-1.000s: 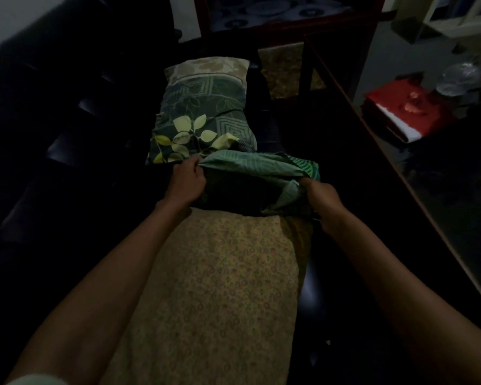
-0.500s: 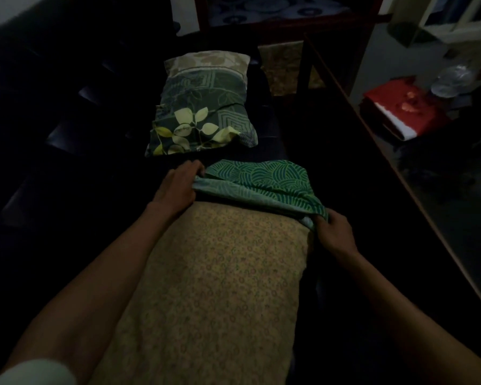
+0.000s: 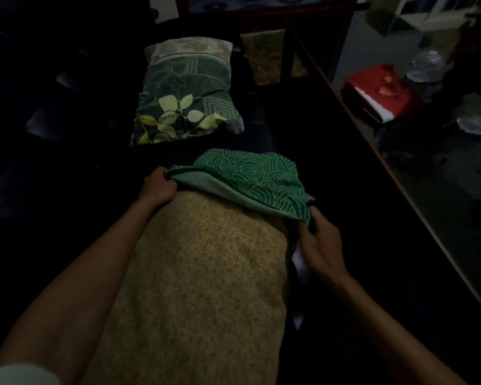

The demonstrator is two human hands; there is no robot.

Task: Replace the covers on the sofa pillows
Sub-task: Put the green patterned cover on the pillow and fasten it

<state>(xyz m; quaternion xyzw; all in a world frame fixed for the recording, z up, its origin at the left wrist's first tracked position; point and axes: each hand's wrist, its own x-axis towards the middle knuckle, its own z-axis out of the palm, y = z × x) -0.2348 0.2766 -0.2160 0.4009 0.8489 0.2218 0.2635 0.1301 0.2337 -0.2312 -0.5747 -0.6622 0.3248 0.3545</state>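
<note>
A long yellowish pillow [image 3: 200,287] with a small ring pattern lies lengthwise on the dark sofa [image 3: 53,120], and it reaches from the bottom of the view up to the middle. Over its far end sits a green cover [image 3: 250,179] with a wave pattern; the mouth of the cover is open toward the person, its pale inner side shows, and only the far end of the pillow is inside it. The left hand [image 3: 157,187] grips the left edge of the cover mouth with curled fingers. The right hand [image 3: 318,241] is at the right corner of the cover mouth, with thumb and fingers closed on the hem beside the pillow. Farther on the sofa, apart from the cover, lies a second pillow [image 3: 185,91] already in a cover with leaf print. At the right, beyond a long wooden edge, a red box [image 3: 378,91] rests on a dark surface. No writing or label can be read anywhere in this dim light.
</note>
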